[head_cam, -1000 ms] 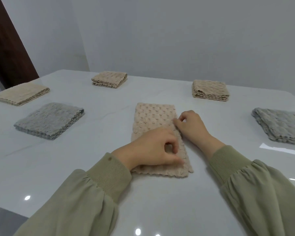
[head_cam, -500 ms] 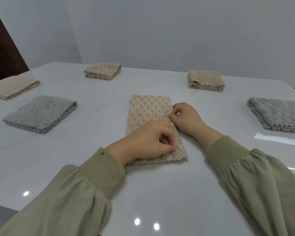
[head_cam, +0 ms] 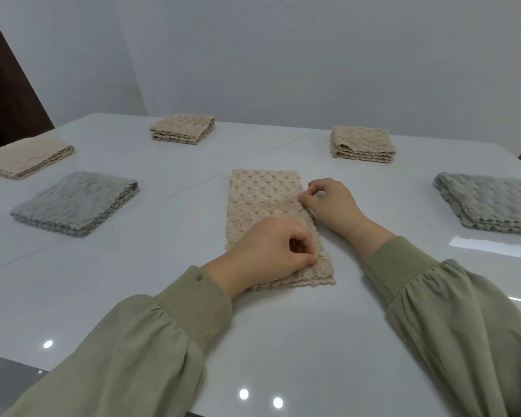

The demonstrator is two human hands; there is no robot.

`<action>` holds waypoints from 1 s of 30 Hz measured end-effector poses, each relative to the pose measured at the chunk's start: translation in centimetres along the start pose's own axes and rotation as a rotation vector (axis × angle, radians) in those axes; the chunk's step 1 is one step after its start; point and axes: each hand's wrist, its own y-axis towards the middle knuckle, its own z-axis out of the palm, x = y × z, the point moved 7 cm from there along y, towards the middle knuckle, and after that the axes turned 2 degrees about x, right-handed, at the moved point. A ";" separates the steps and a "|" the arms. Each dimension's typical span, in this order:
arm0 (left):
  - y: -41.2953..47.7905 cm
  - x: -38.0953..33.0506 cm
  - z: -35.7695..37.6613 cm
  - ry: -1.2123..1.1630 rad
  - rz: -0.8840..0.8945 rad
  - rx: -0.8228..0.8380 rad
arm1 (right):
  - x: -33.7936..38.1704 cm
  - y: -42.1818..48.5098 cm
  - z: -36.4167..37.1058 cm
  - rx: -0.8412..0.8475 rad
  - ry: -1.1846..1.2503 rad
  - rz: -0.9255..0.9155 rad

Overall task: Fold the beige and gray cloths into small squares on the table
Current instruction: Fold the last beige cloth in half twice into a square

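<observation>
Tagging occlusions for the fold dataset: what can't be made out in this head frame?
Head view: near-left part of the beige cloth strip, covered by the left hand.
Head view: whether the right hand pinches the strip's edge or only touches it; its curled fingers hide the contact.
Head view: right gray cloth and far-left beige cloth, cut off by frame edges.

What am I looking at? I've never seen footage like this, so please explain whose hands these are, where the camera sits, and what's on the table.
No machine here: these are a person's own bare hands, filmed by one wide-angle camera worn on their head, looking forward and down. On the white table lies a beige cloth folded into a long strip. The left hand and right hand each pinch its right edge. Around it rest three folded beige cloths and two folded gray cloths.
</observation>
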 end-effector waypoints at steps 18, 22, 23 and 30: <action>0.3 1.0 -1.4 0.082 0.089 0.012 | -0.8 0.4 -0.3 -0.060 -0.058 -0.004; 0.8 2.5 -1.3 0.326 0.048 0.067 | -1.3 0.7 0.0 -0.034 -0.122 0.001; 0.9 2.8 -1.3 0.364 0.037 0.079 | -1.2 0.7 0.2 -0.017 -0.131 -0.014; 1.2 3.6 -1.1 0.445 0.012 0.078 | 0.4 0.8 -0.5 -0.167 -0.080 -0.132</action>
